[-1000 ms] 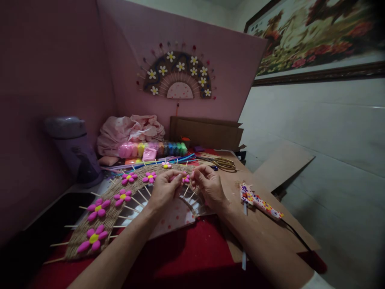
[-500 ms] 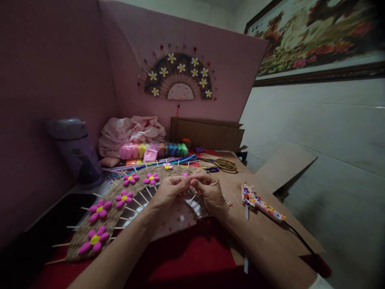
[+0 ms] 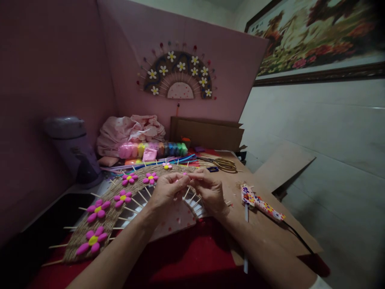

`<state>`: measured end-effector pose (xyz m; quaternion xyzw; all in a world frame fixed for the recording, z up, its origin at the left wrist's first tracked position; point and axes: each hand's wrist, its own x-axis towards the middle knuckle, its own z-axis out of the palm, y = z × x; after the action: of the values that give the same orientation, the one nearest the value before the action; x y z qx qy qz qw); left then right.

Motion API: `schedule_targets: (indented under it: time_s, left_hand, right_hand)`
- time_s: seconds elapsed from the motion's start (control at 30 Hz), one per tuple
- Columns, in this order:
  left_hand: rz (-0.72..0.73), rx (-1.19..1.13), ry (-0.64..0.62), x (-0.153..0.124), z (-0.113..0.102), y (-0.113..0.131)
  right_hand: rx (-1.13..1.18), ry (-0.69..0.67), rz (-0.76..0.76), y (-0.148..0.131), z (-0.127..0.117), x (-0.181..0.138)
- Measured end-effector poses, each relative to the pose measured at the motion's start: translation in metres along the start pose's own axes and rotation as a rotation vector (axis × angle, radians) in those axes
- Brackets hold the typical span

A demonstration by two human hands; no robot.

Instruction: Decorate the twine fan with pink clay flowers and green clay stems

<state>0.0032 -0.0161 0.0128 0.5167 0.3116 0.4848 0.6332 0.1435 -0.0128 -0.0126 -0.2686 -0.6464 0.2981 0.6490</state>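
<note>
Our left hand [image 3: 168, 188] and right hand [image 3: 209, 190] had come together since a second ago — their fingertips, apart then, now met above the twine-woven fan [image 3: 139, 183]. We had the fingers of both closed in a pinch, though we could not tell whether anything small sat between them. Below us the fan lay on the red-covered bench [image 3: 186, 257], pink flowers [image 3: 98, 210] along its band. To our right, a flower-patterned glue gun [image 3: 262, 206] rested on cardboard [image 3: 270, 237] — scissors [image 3: 225, 164] lay farther back.

Room btwn R hand [image 3: 208, 192] & glue gun [image 3: 261, 205] over brown board [image 3: 279, 237], but scissors [image 3: 225, 164] block far side.
</note>
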Motion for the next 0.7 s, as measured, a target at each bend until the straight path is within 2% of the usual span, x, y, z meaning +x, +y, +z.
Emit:
schedule_targets:
  time_s: [0.1,0.23,0.53,0.7]
  left_hand:
    - [0.012,0.024,0.040,0.0005,-0.0011,0.0002]
    - [-0.016,0.022,0.064,-0.0002,-0.0001,0.0008]
    - [-0.020,0.017,0.054,-0.0011,0.0002,0.0019]
    - [-0.047,-0.015,0.040,-0.0010,0.0000,0.0011]
  right_hand:
    - [-0.046,-0.025,-0.007,0.0016,-0.0007,-0.0002]
    - [-0.026,0.024,-0.011,0.0034,-0.0007,0.0004]
    - [-0.016,0.010,0.068,-0.0008,-0.0021,0.0021]
    - [0.002,0.025,0.048,0.0008,-0.0023,0.0012]
